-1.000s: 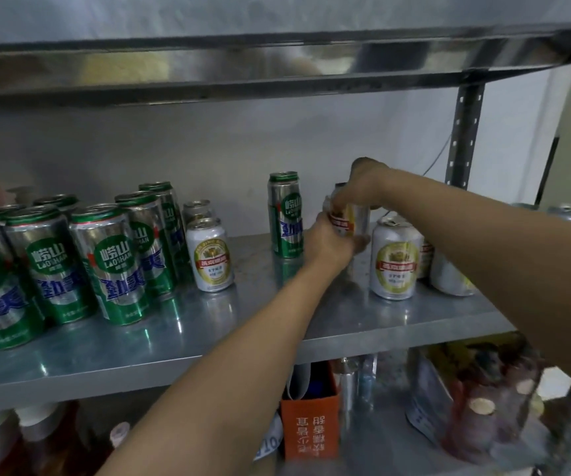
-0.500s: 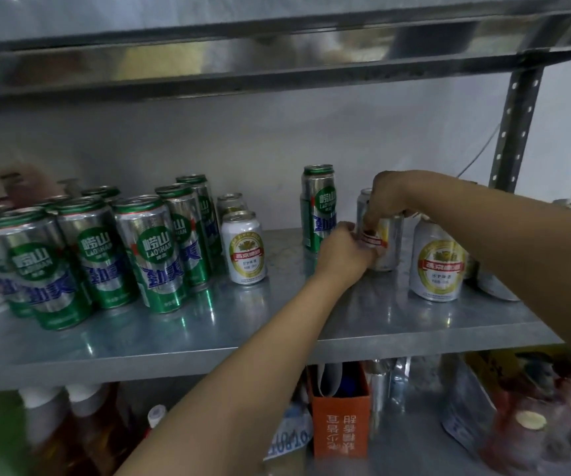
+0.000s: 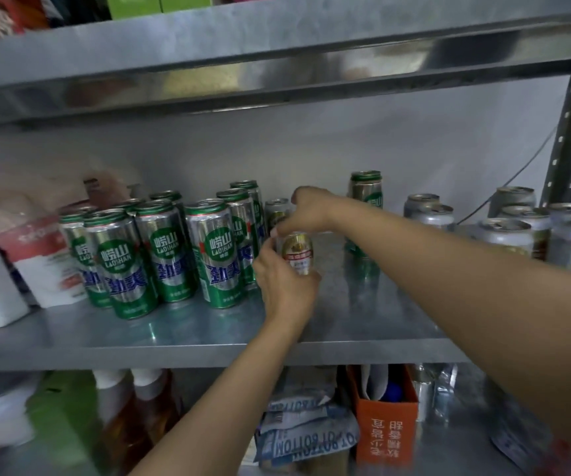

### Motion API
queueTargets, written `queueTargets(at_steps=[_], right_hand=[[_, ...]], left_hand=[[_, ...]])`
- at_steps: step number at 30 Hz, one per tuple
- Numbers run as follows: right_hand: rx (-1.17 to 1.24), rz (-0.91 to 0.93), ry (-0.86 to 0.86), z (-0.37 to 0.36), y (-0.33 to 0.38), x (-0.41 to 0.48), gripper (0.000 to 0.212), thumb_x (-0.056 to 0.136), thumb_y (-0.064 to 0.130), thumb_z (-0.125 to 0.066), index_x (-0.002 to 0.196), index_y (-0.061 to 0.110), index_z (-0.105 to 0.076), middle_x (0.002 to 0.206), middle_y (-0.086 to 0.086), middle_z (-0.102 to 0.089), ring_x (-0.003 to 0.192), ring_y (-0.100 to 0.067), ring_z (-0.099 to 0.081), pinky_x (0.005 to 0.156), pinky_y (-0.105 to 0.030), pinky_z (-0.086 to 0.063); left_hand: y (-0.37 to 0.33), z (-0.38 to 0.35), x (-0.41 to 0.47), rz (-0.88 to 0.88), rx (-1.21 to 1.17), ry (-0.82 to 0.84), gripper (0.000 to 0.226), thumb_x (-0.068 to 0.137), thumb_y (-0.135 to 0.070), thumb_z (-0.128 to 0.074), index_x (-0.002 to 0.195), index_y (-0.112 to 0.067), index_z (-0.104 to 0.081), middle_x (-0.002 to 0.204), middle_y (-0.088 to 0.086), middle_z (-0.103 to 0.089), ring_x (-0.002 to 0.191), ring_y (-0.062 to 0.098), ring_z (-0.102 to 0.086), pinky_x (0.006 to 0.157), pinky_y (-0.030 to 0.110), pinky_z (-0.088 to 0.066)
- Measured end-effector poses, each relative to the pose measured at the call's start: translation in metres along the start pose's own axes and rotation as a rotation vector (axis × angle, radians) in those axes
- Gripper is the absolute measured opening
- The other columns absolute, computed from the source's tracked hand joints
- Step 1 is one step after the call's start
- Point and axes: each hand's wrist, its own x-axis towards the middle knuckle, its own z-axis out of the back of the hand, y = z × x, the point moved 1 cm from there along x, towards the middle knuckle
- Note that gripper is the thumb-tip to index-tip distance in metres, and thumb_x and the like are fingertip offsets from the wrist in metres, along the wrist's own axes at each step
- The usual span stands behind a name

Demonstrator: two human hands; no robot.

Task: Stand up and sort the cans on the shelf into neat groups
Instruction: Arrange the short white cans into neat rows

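Left hand (image 3: 282,286): curled round the lower body of the short white-and-gold aluminium can (image 3: 297,250).
Right hand (image 3: 310,211): pinching that can's top.
Place: mid grey metal shelf (image 3: 363,304); tall green aluminium cans (image 3: 160,255) at 9 o'clock, short silver cans (image 3: 507,235) at 3 o'clock.

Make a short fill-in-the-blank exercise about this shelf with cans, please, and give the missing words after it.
1. The left hand and right hand hold one small white can, which is ____ than the green cans.
2. The box on the lower shelf is ____ in colour.
3. A lone green can stands behind the ____ forearm.

Missing words: shorter; orange; right.
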Motion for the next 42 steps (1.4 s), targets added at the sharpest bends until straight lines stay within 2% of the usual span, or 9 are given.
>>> queueTargets(at_steps=[5,13,18,22,25,28,34,38,42], right_hand=[[0.028,-0.021,0.058,-0.024,0.003,0.016,0.052,0.072,0.035,-0.081,0.114,0.01,-0.063,0.11,-0.008,-0.067,0.098,-0.023,-0.064,0.081,-0.03,-0.054],[-0.092,-0.077,0.04,0.019,-0.032,-0.013,0.038,0.072,0.035,-0.081,0.082,0.009,-0.056,0.081,-0.005,-0.06,0.069,-0.018,-0.058,0.053,-0.025,-0.044],[-0.142,-0.22,0.095,0.055,-0.073,-0.05,0.043,0.069,0.032,-0.084,0.096,0.008,-0.061,0.093,-0.008,-0.068,0.082,-0.023,-0.068,0.078,-0.037,-0.059],[-0.217,-0.277,0.122,0.07,-0.096,-0.072,0.036,0.072,0.031,-0.082,0.089,0.008,-0.061,0.086,-0.006,-0.066,0.079,-0.024,-0.066,0.068,-0.033,-0.057],[-0.268,-0.308,0.125,0.073,-0.107,-0.081,0.043,0.074,0.034,-0.08,0.099,0.004,-0.063,0.095,-0.008,-0.064,0.089,-0.027,-0.065,0.076,-0.036,-0.056],[-0.325,-0.329,0.136,0.07,-0.114,-0.082,0.035,0.074,0.033,-0.08,0.079,0.008,-0.056,0.08,-0.005,-0.057,0.077,-0.025,-0.059,0.064,-0.03,-0.05],[-0.388,-0.32,0.142,0.066,-0.113,-0.074,0.037,0.073,0.033,-0.08,0.087,0.008,-0.057,0.078,-0.004,-0.056,0.08,-0.025,-0.061,0.066,-0.03,-0.049],[-0.416,-0.35,0.16,0.07,-0.112,-0.074,0.033,0.074,0.032,-0.079,0.08,0.007,-0.058,0.077,-0.007,-0.059,0.072,-0.024,-0.059,0.06,-0.029,-0.047],[-0.397,-0.318,0.088,0.077,-0.107,-0.068,0.036,0.071,0.034,-0.081,0.071,0.007,-0.057,0.076,-0.009,-0.06,0.077,-0.027,-0.062,0.065,-0.031,-0.049]], left_hand=[[0.008,-0.001,0.027,0.068,-0.033,0.098,0.081,0.074,-0.019,-0.08,0.139,-0.011,-0.034,0.132,0.01,-0.055,0.118,0.029,-0.057,0.096,0.04,-0.049],[-0.021,-0.03,0.017,-0.046,-0.027,0.182,0.051,0.07,-0.035,-0.084,0.11,-0.015,-0.059,0.103,0.0,-0.069,0.09,0.018,-0.065,0.078,0.031,-0.053],[-0.054,-0.076,-0.016,-0.048,-0.094,0.302,0.054,0.06,-0.04,-0.088,0.1,-0.017,-0.06,0.103,0.001,-0.071,0.093,0.02,-0.068,0.084,0.038,-0.056],[-0.069,-0.101,-0.04,-0.105,-0.076,0.355,0.06,0.063,-0.041,-0.087,0.11,-0.017,-0.059,0.109,0.0,-0.069,0.098,0.02,-0.066,0.087,0.036,-0.054],[-0.072,-0.112,-0.049,-0.129,-0.061,0.383,0.064,0.064,-0.044,-0.086,0.115,-0.016,-0.059,0.112,0.0,-0.069,0.1,0.02,-0.066,0.085,0.036,-0.055],[-0.072,-0.118,-0.055,-0.161,-0.003,0.373,0.068,0.061,-0.049,-0.085,0.115,-0.017,-0.058,0.111,0.0,-0.069,0.099,0.02,-0.066,0.084,0.037,-0.056],[-0.072,-0.116,-0.056,-0.184,0.004,0.376,0.072,0.06,-0.05,-0.086,0.117,-0.016,-0.056,0.112,0.001,-0.068,0.101,0.021,-0.066,0.083,0.037,-0.056],[-0.072,-0.116,-0.057,-0.221,0.007,0.387,0.073,0.062,-0.047,-0.087,0.118,-0.014,-0.054,0.114,0.002,-0.064,0.102,0.021,-0.064,0.079,0.035,-0.053],[-0.067,-0.115,-0.054,-0.248,-0.016,0.422,0.076,0.061,-0.046,-0.087,0.121,-0.014,-0.053,0.115,0.002,-0.065,0.103,0.02,-0.065,0.081,0.035,-0.055]])
